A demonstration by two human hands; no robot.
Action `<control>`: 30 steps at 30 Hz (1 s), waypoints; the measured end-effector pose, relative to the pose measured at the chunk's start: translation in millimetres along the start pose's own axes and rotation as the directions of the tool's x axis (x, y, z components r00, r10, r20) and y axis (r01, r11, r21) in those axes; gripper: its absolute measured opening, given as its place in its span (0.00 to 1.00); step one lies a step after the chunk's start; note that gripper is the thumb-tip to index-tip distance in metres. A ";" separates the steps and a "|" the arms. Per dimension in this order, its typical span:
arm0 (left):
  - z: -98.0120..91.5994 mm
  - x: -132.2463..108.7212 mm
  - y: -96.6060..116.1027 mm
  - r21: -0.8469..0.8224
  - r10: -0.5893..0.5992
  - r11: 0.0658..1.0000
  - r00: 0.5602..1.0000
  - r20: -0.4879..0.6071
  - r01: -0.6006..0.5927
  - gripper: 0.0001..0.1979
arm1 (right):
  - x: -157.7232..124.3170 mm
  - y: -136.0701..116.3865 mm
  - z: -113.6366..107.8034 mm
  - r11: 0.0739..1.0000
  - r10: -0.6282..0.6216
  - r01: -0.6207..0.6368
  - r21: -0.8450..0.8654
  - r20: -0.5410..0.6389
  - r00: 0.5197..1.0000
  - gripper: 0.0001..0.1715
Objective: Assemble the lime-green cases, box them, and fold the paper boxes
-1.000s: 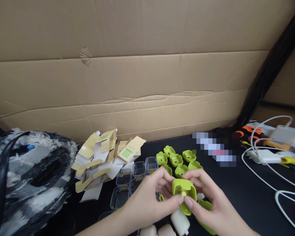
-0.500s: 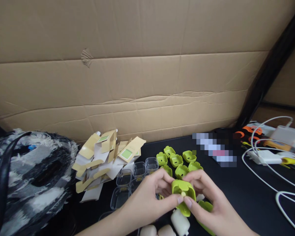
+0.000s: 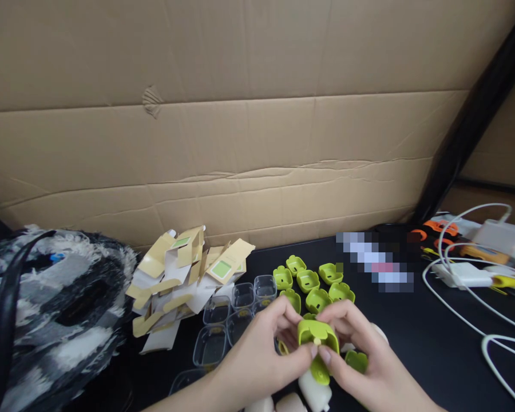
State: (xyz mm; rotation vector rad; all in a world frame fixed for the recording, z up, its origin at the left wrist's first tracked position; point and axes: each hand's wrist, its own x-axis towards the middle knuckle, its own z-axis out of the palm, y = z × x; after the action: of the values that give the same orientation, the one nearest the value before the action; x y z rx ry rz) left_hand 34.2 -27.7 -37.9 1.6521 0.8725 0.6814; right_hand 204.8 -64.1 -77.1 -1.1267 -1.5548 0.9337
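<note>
Between my two hands is a lime-green plastic case (image 3: 315, 331) with a scalloped edge, its hollow side facing me. My left hand (image 3: 278, 343) grips its left side, and my right hand (image 3: 356, 343) grips the right. Both thumb tips meet at a small cream-coloured knob inside the case. Just below it stand several cream rounded pieces (image 3: 315, 395), partly hidden. Beyond my fingers lie several more green cases (image 3: 318, 300) of the same kind. Another green piece (image 3: 356, 361) shows under my right hand.
Clear plastic boxes (image 3: 210, 346) sit left of my hands, beside a heap of unfolded small cartons (image 3: 189, 280). At far left is a shaggy black-and-white bag (image 3: 68, 309). White cables (image 3: 463, 297), a charger and orange-handled tools lie at right. A cardboard wall (image 3: 240, 137) rises behind.
Both hands and the green case have shifted slightly down and left. The green piece under my right hand is covered differently. Everything else stays put.
</note>
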 end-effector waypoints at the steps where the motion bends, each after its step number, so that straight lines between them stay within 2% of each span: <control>1: 0.4 0.1 -1.0 0.000 0.002 1.000 1.000 0.000 -0.002 0.08 | -0.1 0.0 -0.2 1.000 0.001 -0.001 0.000 0.009 1.000 0.07; 10: 6.0 -1.2 -9.3 0.018 -0.001 1.000 1.000 -0.003 0.001 0.09 | -1.9 1.7 -1.6 1.000 -0.002 0.000 0.025 0.084 0.996 0.04; 23: 6.5 -4.6 -6.3 0.072 -0.032 0.997 1.000 0.001 0.031 0.08 | -1.8 -0.8 1.0 0.994 0.075 -0.085 0.070 0.131 0.988 0.06; 30: 6.7 -4.9 -11.6 0.089 -0.046 0.995 0.999 0.004 0.045 0.07 | -2.0 -1.9 0.4 0.990 0.101 -0.115 0.085 0.151 0.983 0.07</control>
State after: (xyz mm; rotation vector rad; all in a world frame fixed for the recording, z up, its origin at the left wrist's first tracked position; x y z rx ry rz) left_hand 34.5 -33.8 -50.8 1.7067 0.9447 0.6134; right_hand 204.2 -66.6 -76.0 -1.1057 -1.5611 1.1730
